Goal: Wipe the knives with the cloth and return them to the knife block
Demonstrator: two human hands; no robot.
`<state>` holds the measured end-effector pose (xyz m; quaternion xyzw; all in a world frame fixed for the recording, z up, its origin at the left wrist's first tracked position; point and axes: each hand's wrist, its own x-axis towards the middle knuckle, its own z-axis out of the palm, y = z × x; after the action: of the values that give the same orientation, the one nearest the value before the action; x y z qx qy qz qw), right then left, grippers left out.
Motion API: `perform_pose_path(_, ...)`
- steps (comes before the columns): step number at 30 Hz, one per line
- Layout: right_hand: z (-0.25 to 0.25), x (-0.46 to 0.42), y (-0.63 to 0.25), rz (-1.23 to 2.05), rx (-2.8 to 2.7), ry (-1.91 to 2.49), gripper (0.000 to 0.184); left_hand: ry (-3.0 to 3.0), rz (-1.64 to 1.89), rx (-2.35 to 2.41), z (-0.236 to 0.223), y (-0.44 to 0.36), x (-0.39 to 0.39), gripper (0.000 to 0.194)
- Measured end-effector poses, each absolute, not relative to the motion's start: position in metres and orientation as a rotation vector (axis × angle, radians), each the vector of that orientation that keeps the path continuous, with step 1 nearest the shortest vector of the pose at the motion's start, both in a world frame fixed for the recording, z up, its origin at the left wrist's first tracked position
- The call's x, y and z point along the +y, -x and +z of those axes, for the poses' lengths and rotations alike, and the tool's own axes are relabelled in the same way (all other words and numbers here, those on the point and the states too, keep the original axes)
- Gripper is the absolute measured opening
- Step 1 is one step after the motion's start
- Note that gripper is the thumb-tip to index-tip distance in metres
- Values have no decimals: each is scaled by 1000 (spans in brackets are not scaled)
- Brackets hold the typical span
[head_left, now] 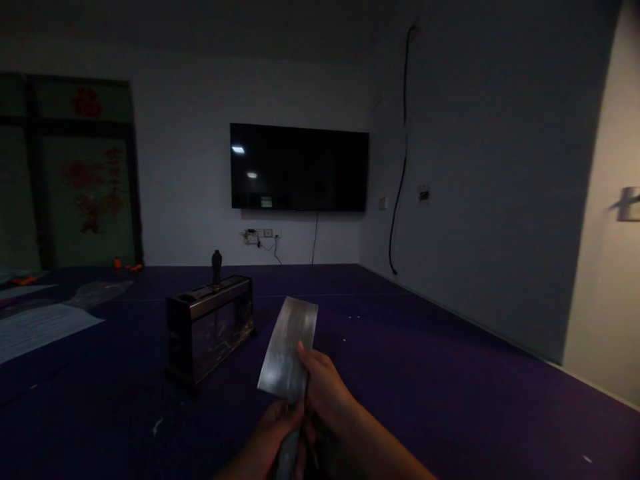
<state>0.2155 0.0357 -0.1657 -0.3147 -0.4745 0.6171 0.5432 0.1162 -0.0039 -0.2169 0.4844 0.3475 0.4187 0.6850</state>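
Cleaver (287, 350) being held above the near part of a purple surface (425, 393), its blade pointing away and its broad face showing. The left hand (276, 425) is wrapping its fingers around the handle (287, 457); the right hand (327, 393) is clamping the blade's base, its thumb lying on the blade's face and its other fingers partly hidden. Beyond the blade, to the left, a clear-sided holder (217, 343) is standing upright, a dark handle-like piece (217, 267) rising from its top. Printed paper (45, 330) is lying farther left, with crumpled plastic (103, 292) just beside it. On the far wall (185, 160), a dark television (300, 170) is hanging, reflecting small lights.
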Motion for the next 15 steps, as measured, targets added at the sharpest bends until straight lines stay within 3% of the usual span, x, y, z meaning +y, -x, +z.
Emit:
perform_pose_path(3, -172, 35, -228, 1224, -1433, 979, 71, -1060, 1011, 854, -223, -107, 0, 49)
perform_pose_path(6, -182, 29, -252, 541, -1833, 1217, 68, -1039, 1044, 957, -230, -98, 8, 52)
perform_pose_path(9, -188, 16, -269, 137, -2365, 1123, 61, -1019, 1068, 1034, -234, -95, 15, 56)
perform_pose_path(12, -189, 4, -270, -55, -2655, 1023, 51, -1033, 1045, 1030, -235, -95, 17, 57)
perform_pose_path(15, -189, 3, -264, -118, -2658, 1160, 27, -1079, 1010, 994, -237, -96, 15, 58)
